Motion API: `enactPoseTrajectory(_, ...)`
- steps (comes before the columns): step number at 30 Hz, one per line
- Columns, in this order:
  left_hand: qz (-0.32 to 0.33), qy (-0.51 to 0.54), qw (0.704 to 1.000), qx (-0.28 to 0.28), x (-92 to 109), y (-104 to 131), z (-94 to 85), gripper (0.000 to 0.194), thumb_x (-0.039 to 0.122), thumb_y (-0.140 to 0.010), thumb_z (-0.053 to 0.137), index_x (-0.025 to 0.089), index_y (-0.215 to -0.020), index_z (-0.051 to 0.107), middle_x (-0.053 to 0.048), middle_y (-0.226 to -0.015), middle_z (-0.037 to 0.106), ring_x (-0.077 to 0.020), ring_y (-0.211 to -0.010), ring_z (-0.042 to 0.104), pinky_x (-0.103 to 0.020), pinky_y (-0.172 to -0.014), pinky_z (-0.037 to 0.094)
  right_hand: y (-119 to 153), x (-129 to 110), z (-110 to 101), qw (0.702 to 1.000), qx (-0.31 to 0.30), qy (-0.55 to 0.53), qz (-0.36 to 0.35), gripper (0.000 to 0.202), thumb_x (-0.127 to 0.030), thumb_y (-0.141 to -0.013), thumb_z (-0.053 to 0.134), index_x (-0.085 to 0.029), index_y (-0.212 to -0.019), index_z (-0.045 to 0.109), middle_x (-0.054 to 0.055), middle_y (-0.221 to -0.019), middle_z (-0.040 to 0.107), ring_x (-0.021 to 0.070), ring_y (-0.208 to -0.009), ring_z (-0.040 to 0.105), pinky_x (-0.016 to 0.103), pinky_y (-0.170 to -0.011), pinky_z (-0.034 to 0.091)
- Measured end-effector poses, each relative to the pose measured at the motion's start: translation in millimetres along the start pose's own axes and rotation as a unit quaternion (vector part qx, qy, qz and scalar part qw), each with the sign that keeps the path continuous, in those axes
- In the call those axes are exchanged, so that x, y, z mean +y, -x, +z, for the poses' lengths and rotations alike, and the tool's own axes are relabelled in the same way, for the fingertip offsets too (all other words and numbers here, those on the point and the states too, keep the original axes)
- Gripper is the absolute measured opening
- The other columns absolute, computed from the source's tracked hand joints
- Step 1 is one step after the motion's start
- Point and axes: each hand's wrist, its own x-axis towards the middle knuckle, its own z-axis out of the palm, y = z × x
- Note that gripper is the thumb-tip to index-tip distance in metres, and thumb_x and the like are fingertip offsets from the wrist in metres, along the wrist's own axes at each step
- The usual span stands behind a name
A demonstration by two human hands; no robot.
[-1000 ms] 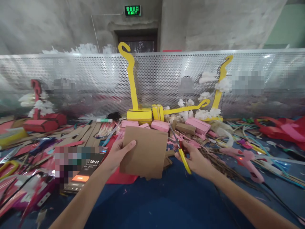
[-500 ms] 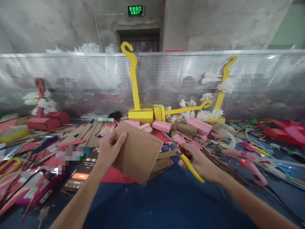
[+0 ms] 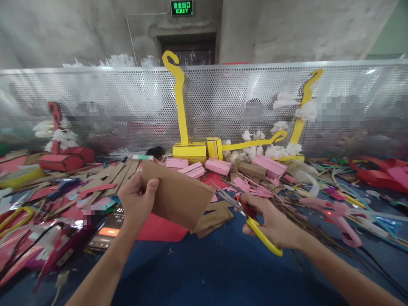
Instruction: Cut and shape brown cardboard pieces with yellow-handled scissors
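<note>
Pinched between the thumb and fingers of my left hand (image 3: 138,199) is a flat piece of brown cardboard (image 3: 178,195), tilted above the blue table. My right hand (image 3: 270,221) is closed round scissors (image 3: 255,229) with yellow and red handles. Their blades are parted and point up and left, just right of the cardboard's right edge without touching it. Beneath the cardboard, red sheet (image 3: 162,229) and folded brown strips (image 3: 216,219) lie on the table.
Yellow hooked shapes (image 3: 180,106) stand at the back before a perforated metal screen (image 3: 216,97). Pink paper blocks (image 3: 218,166) lie ahead. A phone (image 3: 106,231) is at left, a pink glue gun (image 3: 341,221) at right, with paper scraps on both sides.
My left hand and the cardboard have moved a little left, and the cardboard has tilted flatter. The scissors have shifted slightly right and down, and their blades are further apart.
</note>
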Motion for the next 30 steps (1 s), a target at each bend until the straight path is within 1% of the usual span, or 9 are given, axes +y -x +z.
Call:
enactPoseTrajectory(4, 0.032, -0.016, 0.998, 0.045, 6, 5, 4.4, 0.032, 0.051, -0.09, 0.06, 0.022, -0.082, 0.054, 0.004, -0.065, 0.045, -0.0154, -0.061, 0.044, -0.026, -0.058, 0.035, -2, -3, 11, 0.991, 0.044, -0.124, 0.027, 0.035, -0.052, -0.082, 0.074, -0.021, -0.093, 0.06, 0.003, -0.083, 0.06, 0.0181, -0.072, 0.054, 0.029, -0.063, 0.047)
enactPoseTrajectory(8, 0.076, -0.022, 0.996, 0.05, 17, 20, 11.4, 0.024, 0.044, -0.085, 0.07, 0.023, -0.087, 0.06, -0.003, -0.08, 0.063, -0.0224, -0.079, 0.063, -0.031, -0.078, 0.048, -10, 0, 23, 0.967, 0.09, -0.235, 0.03, 0.036, -0.057, -0.091, 0.063, -0.022, -0.091, 0.058, 0.004, -0.088, 0.064, 0.0152, -0.063, 0.053, 0.03, -0.061, 0.046)
enactPoseTrajectory(12, 0.143, 0.065, 0.975, -0.16, 26, 35, 20.9, 0.013, 0.038, -0.084, 0.07, 0.026, -0.08, 0.067, -0.007, -0.093, 0.075, -0.0265, -0.089, 0.068, -0.041, -0.089, 0.052, -18, 10, 34, 0.934, 0.122, -0.33, 0.051, 0.045, -0.068, -0.089, 0.056, -0.023, -0.092, 0.057, 0.002, -0.074, 0.062, 0.0155, -0.053, 0.051, 0.031, -0.053, 0.044)
enactPoseTrajectory(16, 0.205, 0.112, 0.881, -0.411, 42, 50, 31.3, 0.011, 0.032, -0.09, 0.064, 0.031, -0.092, 0.075, -0.006, -0.104, 0.079, -0.0258, -0.103, 0.07, -0.043, -0.101, 0.049, -20, 15, 43, 0.924, 0.12, -0.349, 0.1, 0.041, -0.066, -0.087, 0.06, -0.025, -0.087, 0.058, 0.001, -0.068, 0.06, 0.018, -0.053, 0.054, 0.033, -0.053, 0.048)
enactPoseTrajectory(20, 0.286, 0.104, 0.806, -0.508, 59, 63, 43.2, 0.019, 0.03, -0.095, 0.059, 0.035, -0.106, 0.073, -0.007, -0.121, 0.075, -0.0251, -0.116, 0.066, -0.044, -0.111, 0.041, -18, 19, 48, 0.925, 0.146, -0.332, 0.11, 0.037, -0.059, -0.08, 0.071, -0.025, -0.092, 0.06, 0.002, -0.07, 0.062, 0.0208, -0.06, 0.058, 0.034, -0.056, 0.05)
enactPoseTrajectory(22, 0.317, 0.078, 0.811, -0.486, 62, 64, 49.0, 0.024, 0.04, -0.09, 0.068, 0.032, -0.112, 0.071, -0.009, -0.132, 0.069, -0.0295, -0.126, 0.059, -0.048, -0.117, 0.033, -17, 20, 47, 0.921, 0.173, -0.328, 0.119, 0.035, -0.055, -0.078, 0.074, -0.024, -0.086, 0.059, -0.001, -0.066, 0.059, 0.0178, -0.056, 0.055, 0.032, -0.054, 0.048)
enactPoseTrajectory(26, 0.245, 0.01, 0.918, -0.312, 55, 57, 54.9, 0.05, 0.045, -0.087, 0.069, 0.028, -0.133, 0.059, -0.011, -0.149, 0.054, -0.0343, -0.141, 0.042, -0.051, -0.118, 0.026, -15, 16, 44, 0.924, 0.166, -0.32, 0.125, 0.036, -0.052, -0.075, 0.08, -0.023, -0.079, 0.058, -0.003, -0.064, 0.058, 0.0166, -0.057, 0.056, 0.03, -0.056, 0.051)
enactPoseTrajectory(28, 0.179, -0.017, 0.952, -0.246, 49, 50, 53.6, 0.052, 0.045, -0.088, 0.068, 0.029, -0.136, 0.056, -0.011, -0.147, 0.056, -0.0349, -0.138, 0.045, -0.051, -0.115, 0.029, -14, 13, 45, 0.929, 0.115, -0.337, 0.1, 0.035, -0.051, -0.076, 0.079, -0.023, -0.089, 0.065, 0.002, -0.079, 0.069, 0.0221, -0.072, 0.066, 0.036, -0.071, 0.058)
enactPoseTrajectory(30, 0.113, -0.033, 0.962, -0.246, 44, 45, 50.0, 0.046, 0.048, -0.086, 0.07, 0.029, -0.128, 0.063, -0.01, -0.129, 0.068, -0.0351, -0.12, 0.059, -0.048, -0.102, 0.04, -13, 12, 47, 0.93, 0.061, -0.356, 0.075, 0.035, -0.05, -0.08, 0.077, -0.022, -0.1, 0.069, 0.005, -0.094, 0.074, 0.0274, -0.089, 0.07, 0.041, -0.086, 0.058)
